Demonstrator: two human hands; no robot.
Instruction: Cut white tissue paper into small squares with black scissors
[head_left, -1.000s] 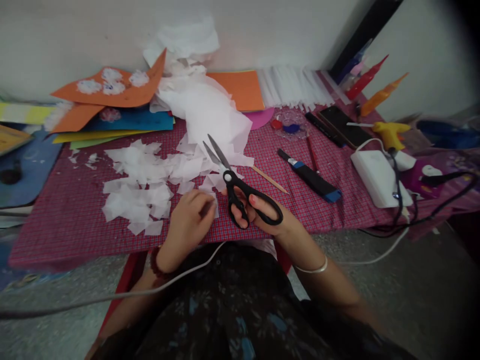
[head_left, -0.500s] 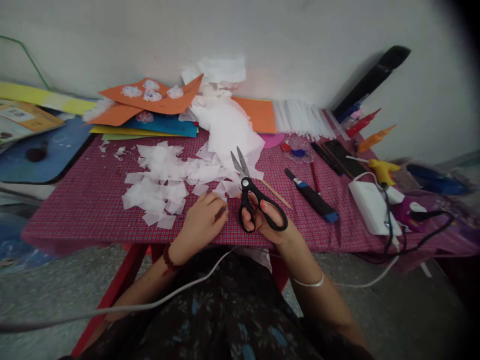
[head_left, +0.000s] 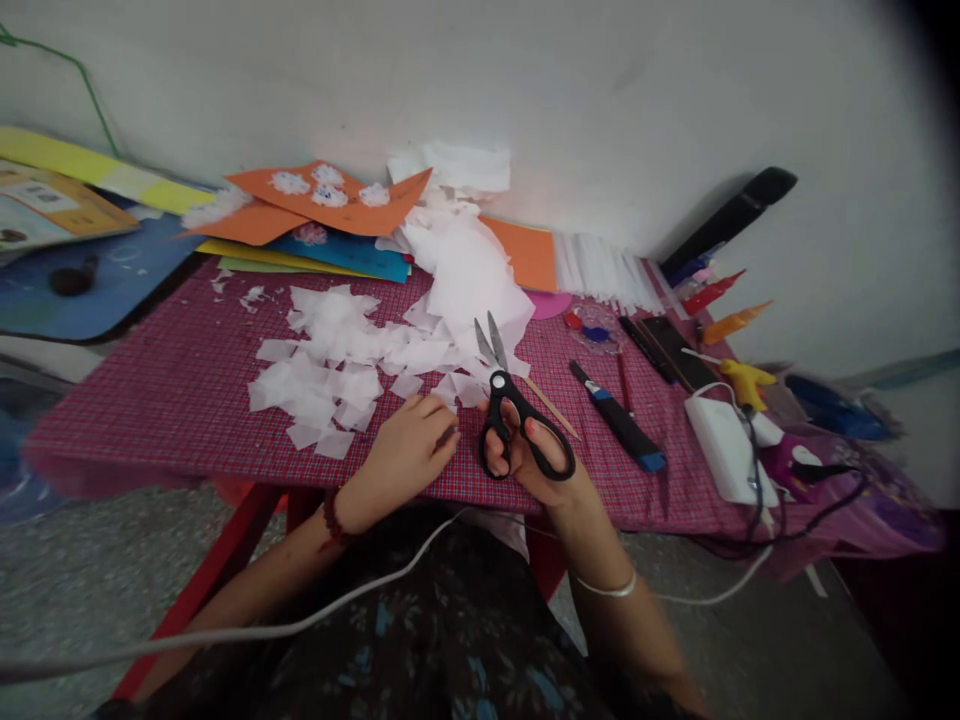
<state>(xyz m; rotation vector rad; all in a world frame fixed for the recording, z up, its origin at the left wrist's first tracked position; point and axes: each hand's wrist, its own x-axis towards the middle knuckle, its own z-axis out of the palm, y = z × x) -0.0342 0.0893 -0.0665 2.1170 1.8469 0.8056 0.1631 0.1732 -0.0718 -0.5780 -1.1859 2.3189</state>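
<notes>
My right hand (head_left: pixel 551 475) grips a pair of black-handled scissors (head_left: pixel 500 380), thumb through one loop and fingers through the other. The blades point away from me and stand slightly apart, with nothing visible between them. My left hand (head_left: pixel 409 445) rests by the table's front edge, left of the scissors. Its fingers are curled in toward the thumb; what they hold, if anything, is hidden. Just beyond it lies a spread of small cut white paper pieces (head_left: pixel 315 395). Larger white tissue sheets (head_left: pixel 472 265) are heaped behind the blades. A thin wooden stick (head_left: pixel 551 408) lies beside the scissors.
A cutter knife (head_left: pixel 619 415), a phone (head_left: pixel 675 350), a yellow glue gun (head_left: pixel 748 383) and a white power strip (head_left: pixel 727 440) with cables lie to the right. Orange card (head_left: pixel 330 215) with white paper flowers sits at the back left. A checked cloth (head_left: pixel 172 400) covers the table.
The view has tilted and shifted slightly, so everything sits a little differently. Both hands keep nearly the same pose, and the scissors stay in my right hand with blades apart.
</notes>
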